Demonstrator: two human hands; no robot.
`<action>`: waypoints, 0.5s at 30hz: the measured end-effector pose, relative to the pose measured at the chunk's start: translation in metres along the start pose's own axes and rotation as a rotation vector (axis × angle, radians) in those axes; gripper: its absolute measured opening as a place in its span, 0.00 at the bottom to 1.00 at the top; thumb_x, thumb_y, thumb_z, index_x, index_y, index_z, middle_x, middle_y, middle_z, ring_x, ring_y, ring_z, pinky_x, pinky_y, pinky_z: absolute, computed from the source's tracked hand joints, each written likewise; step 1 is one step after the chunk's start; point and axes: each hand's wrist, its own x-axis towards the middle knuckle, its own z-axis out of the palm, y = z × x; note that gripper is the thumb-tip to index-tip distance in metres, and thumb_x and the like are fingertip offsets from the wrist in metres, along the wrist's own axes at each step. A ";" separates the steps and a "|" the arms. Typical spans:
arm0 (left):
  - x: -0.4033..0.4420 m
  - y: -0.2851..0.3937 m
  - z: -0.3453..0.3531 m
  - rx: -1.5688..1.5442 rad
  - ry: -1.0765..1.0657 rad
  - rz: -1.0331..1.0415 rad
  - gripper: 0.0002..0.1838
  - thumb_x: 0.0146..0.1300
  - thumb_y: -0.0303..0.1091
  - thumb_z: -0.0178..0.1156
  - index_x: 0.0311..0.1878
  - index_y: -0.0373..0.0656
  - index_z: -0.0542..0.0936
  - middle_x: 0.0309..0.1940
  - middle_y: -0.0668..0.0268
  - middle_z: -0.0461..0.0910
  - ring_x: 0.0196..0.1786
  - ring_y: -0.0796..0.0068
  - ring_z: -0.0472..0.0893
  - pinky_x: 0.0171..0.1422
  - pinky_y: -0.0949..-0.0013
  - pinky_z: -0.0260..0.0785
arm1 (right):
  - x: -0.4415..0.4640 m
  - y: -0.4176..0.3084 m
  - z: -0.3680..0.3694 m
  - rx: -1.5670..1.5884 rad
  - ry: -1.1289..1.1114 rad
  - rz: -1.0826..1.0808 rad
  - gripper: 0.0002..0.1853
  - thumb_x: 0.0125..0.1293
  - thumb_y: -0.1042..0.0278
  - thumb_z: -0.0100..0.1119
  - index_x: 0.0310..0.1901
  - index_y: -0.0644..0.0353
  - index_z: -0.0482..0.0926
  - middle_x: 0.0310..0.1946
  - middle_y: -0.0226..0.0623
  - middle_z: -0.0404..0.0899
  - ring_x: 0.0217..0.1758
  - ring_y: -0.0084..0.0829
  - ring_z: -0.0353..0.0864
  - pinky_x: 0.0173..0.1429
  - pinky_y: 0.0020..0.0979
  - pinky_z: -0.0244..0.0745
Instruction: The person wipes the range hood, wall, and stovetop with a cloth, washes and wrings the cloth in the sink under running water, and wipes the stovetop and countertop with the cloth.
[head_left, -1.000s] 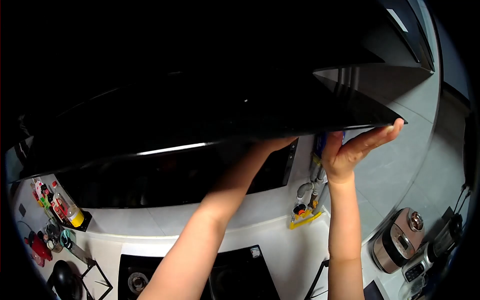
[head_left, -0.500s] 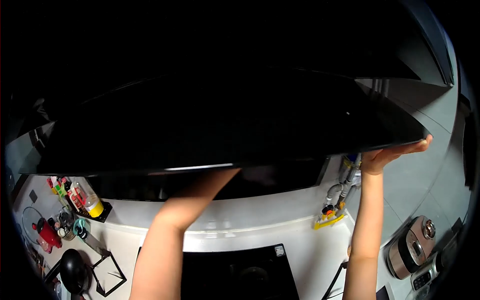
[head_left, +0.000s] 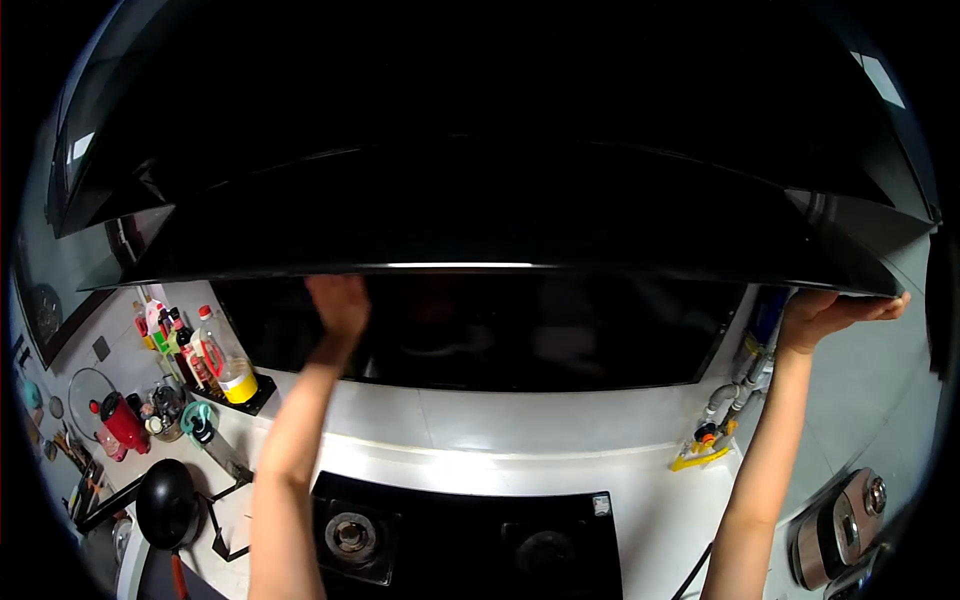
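A wide, glossy black glass panel point(head_left: 480, 215) of a range hood is tilted outward across the upper view. My right hand point(head_left: 838, 318) is at its lower right corner, fingers bent around the edge and holding it. Under the lower edge, left of the middle, my left hand point(head_left: 340, 303) is raised. It is blurred and its fingertips are hidden behind the panel, so its grip cannot be made out. Below both arms lies a black gas cooktop point(head_left: 460, 560) with two burners.
Bottles point(head_left: 228, 365) stand on a black rack at left, near a red container point(head_left: 124, 424) and a black frying pan point(head_left: 168, 505). Grey gas pipes with a yellow bracket point(head_left: 700, 460) are at right. A rice cooker point(head_left: 838, 530) sits lower right.
My left hand has moved left and its wrist now shows below the panel. My right hand stays at the right corner. The view has shifted, revealing more of the cooktop.
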 end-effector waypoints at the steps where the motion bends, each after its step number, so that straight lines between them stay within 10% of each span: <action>1: -0.011 0.030 0.012 -0.066 -0.104 0.058 0.21 0.60 0.44 0.43 0.48 0.37 0.72 0.50 0.49 0.70 0.56 0.47 0.64 0.61 0.47 0.50 | 0.000 -0.001 0.001 0.003 0.010 0.001 0.34 0.70 0.51 0.33 0.70 0.55 0.36 0.70 0.45 0.35 0.71 0.50 0.37 0.70 0.51 0.31; 3: 0.016 0.106 -0.043 0.018 -0.341 0.214 0.18 0.58 0.45 0.49 0.41 0.40 0.76 0.41 0.55 0.76 0.46 0.54 0.72 0.50 0.49 0.61 | -0.002 -0.003 0.002 0.006 0.015 0.054 0.34 0.70 0.50 0.32 0.69 0.61 0.35 0.70 0.51 0.33 0.72 0.51 0.35 0.71 0.48 0.31; 6: 0.031 0.122 -0.056 -0.513 0.048 0.436 0.17 0.55 0.53 0.55 0.43 0.55 0.80 0.31 0.69 0.78 0.34 0.67 0.77 0.37 0.60 0.67 | -0.008 -0.010 0.009 0.018 0.100 0.219 0.36 0.70 0.48 0.34 0.66 0.68 0.38 0.66 0.55 0.40 0.69 0.49 0.43 0.70 0.43 0.38; 15: 0.024 -0.118 -0.001 -0.085 -0.220 0.210 0.19 0.58 0.49 0.51 0.38 0.43 0.79 0.37 0.55 0.79 0.42 0.54 0.77 0.51 0.53 0.65 | -0.005 0.005 0.021 -0.010 0.234 0.089 0.27 0.69 0.46 0.37 0.51 0.67 0.53 0.48 0.45 0.55 0.49 0.38 0.59 0.55 0.36 0.58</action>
